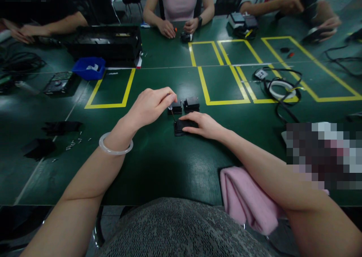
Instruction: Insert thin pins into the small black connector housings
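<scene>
Two small blocks [191, 104] sit just behind the flat part [179, 130] — folded cloth [243, 198] nearer, to its right.

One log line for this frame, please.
left hand: pinching thin dark tool | right hand: pressing flat black plastic part | behind: two small black blocks

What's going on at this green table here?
A person seated at the green table is working on a flat black part. Their right hand lies flat on it, while the left hand pinches a small screwdriver, its tip pointing down at the part's corner. Two small black blocks sit just behind. Other people across the table handle their own small items.
</scene>
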Demonstrator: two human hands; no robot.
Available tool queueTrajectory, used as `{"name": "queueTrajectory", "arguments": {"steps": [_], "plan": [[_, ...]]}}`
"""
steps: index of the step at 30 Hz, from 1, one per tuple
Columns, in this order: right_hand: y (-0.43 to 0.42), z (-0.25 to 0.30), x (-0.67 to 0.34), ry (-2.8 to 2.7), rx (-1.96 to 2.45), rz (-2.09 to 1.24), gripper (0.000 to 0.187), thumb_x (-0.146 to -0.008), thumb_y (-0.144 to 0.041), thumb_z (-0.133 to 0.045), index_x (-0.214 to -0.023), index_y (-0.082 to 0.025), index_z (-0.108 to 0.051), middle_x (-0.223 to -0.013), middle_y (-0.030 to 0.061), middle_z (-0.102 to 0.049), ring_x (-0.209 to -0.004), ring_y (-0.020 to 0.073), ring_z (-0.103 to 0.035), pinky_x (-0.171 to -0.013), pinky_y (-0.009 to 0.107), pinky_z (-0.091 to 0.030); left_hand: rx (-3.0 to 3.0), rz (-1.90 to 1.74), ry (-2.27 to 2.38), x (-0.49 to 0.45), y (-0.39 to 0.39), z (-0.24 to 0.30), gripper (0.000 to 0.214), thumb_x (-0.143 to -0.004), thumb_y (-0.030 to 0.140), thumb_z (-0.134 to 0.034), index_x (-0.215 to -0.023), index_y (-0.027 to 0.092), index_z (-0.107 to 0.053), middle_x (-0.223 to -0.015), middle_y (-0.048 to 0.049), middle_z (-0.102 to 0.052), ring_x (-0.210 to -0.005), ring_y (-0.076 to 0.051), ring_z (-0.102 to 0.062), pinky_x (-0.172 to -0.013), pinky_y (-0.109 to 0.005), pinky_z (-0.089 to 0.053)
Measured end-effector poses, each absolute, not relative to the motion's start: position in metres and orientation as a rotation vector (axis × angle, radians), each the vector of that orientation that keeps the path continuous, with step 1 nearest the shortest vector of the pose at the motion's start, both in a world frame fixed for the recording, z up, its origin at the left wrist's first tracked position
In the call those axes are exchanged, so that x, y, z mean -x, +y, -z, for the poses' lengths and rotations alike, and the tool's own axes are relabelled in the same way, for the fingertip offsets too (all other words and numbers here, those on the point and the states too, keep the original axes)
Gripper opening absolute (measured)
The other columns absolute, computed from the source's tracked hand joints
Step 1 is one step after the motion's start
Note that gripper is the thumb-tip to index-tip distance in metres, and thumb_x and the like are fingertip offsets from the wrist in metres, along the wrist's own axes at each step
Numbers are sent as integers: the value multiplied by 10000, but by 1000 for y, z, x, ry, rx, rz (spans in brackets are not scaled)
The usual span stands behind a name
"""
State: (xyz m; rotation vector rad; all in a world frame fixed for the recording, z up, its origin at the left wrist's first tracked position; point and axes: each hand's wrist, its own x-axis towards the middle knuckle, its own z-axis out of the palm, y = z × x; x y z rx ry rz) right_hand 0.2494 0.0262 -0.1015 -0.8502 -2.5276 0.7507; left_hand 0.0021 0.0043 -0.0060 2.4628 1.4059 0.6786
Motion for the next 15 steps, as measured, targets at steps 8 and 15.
{"name": "queueTrajectory", "arguments": {"steps": [8, 15], "plan": [[26, 101, -249, -2526, 847, -742, 404, -1019, -421, -689, -1360, -208, -728, -1332, 130, -782, -1233, 320, -729, -1084, 503, -564, -2534, -661, 1549, -2, 3, 8, 409, -1060, 325, -409, -1249, 232, -758, -726, -13, -668, -648, -179, -561, -612, -316, -305], [26, 102, -250, -2525, 849, -740, 414, -1017, -424, -689, -1356, -190, -729, -1320, 144, -784, -1218, 325, -731, -1069, 504, -565, -2533, -575, 1510, 1, 2, 4, 480, -1032, 291, -379, -1338, 197, -738, -762, -27, -690, -685, -187, -596, -643, -318, -363]]}}
